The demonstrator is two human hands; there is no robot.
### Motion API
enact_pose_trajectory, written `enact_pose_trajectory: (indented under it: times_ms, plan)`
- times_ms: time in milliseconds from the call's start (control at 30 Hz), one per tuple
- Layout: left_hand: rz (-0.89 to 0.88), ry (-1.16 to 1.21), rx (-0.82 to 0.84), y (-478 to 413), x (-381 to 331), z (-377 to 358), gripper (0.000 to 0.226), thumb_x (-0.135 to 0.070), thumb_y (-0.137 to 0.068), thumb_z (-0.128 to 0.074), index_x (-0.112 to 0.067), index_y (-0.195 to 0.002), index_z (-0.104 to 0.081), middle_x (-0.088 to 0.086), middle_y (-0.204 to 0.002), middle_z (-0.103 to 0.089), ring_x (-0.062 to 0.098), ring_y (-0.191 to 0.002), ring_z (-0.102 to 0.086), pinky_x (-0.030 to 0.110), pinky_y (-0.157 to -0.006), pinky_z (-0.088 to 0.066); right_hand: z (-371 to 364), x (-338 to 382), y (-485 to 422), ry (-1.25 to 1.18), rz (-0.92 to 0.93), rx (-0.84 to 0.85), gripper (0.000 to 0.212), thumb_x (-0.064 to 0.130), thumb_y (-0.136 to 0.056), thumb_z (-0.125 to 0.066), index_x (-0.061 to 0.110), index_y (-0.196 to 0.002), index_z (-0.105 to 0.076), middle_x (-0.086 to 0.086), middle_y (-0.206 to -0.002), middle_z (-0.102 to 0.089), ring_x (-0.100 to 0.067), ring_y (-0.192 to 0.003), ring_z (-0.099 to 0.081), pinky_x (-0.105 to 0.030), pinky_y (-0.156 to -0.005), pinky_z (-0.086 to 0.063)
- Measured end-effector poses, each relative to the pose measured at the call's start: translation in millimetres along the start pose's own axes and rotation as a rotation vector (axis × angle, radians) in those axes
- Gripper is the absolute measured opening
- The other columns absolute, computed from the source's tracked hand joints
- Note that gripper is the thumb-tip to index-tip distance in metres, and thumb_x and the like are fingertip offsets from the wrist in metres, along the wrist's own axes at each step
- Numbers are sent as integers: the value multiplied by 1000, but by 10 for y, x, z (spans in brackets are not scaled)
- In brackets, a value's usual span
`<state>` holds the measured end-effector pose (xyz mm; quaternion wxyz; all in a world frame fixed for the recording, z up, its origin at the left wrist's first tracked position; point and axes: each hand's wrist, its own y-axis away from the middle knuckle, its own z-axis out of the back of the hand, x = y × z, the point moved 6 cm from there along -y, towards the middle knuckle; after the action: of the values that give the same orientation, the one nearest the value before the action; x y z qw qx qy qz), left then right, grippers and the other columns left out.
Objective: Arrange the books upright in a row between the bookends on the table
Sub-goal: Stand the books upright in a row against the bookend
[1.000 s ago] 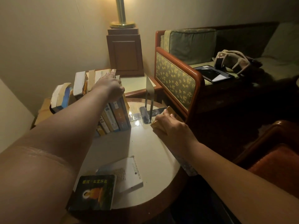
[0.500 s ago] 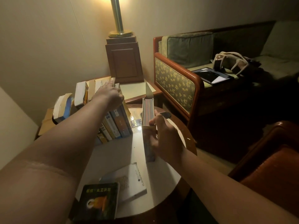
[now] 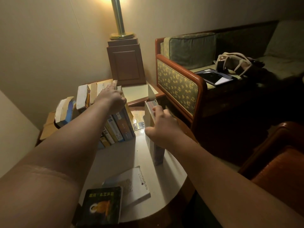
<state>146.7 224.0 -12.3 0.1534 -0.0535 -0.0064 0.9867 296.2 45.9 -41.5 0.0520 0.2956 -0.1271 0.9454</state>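
A row of upright books [image 3: 118, 127] leans on the round white table [image 3: 164, 199] at the far left. My left hand [image 3: 113, 99] rests on top of that row, pressing on it. My right hand [image 3: 162, 124] grips one book [image 3: 156, 153] standing upright on the table, a gap's width right of the row. Behind that book a metal bookend [image 3: 151, 95] pokes up. Two books lie flat at the near edge: a white one [image 3: 134, 186] and a dark green one [image 3: 102, 206]. The left bookend is hidden.
A wooden side table [image 3: 139, 94] with a lamp pedestal [image 3: 125, 61] stands behind. A sofa with a patterned arm [image 3: 179, 86] is at the right, holding a bag [image 3: 233, 65] and papers. An orange chair [image 3: 279, 170] sits at the near right.
My right hand took a book that lay flat by the bookend, lifted it and stood it upright on the table. My left hand stayed on the row. The camera tilted slightly.
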Motion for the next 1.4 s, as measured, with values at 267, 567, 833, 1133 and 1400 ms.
enact_pose_trajectory:
  times_ms: [267,567,833,1133,1400]
  plan:
    - [-15,7,-1,64,-47,35,47,-36,-105,-40,-23,-150,-46,9,-169,-7,28,-156,-6,44,-123,-15,-45,37,-19,90,121,-7,63,24,-99,-59,20,-158,-36,-13,-134,-57,-24,-106,-64,-23,-76,-53]
    - [-41,-12,0,-7,-11,9,49,-39,-102,-43,-22,-148,-49,11,-169,-7,30,-155,-7,45,-123,-17,-163,91,-482,8,137,-47,59,22,-100,-57,16,-156,-40,-13,-128,-57,-27,-107,-64,-25,-76,-49]
    - [-44,-9,-13,-51,-1,3,46,-40,-101,-47,-23,-144,-54,8,-169,-8,28,-156,-8,45,-122,-17,-475,251,-1179,-88,148,28,57,16,-96,-60,16,-151,-46,-10,-118,-59,-21,-100,-61,-18,-65,-43]
    - [-37,32,-35,-107,50,-31,43,-35,-101,-44,-22,-140,-57,8,-169,-11,28,-156,-9,47,-123,-18,-701,38,-1402,-694,71,218,82,21,-87,-78,14,-157,-36,-15,-153,-48,-31,-140,-47,-39,-102,-52]
    - [-51,42,-19,-65,37,-22,51,-39,-104,-41,-41,-155,-33,5,-169,-9,27,-155,-9,49,-122,-22,-1392,-284,-991,-1090,-230,372,59,66,-104,-23,39,-153,-36,-1,-152,-49,-27,-142,-44,-55,-114,-39]
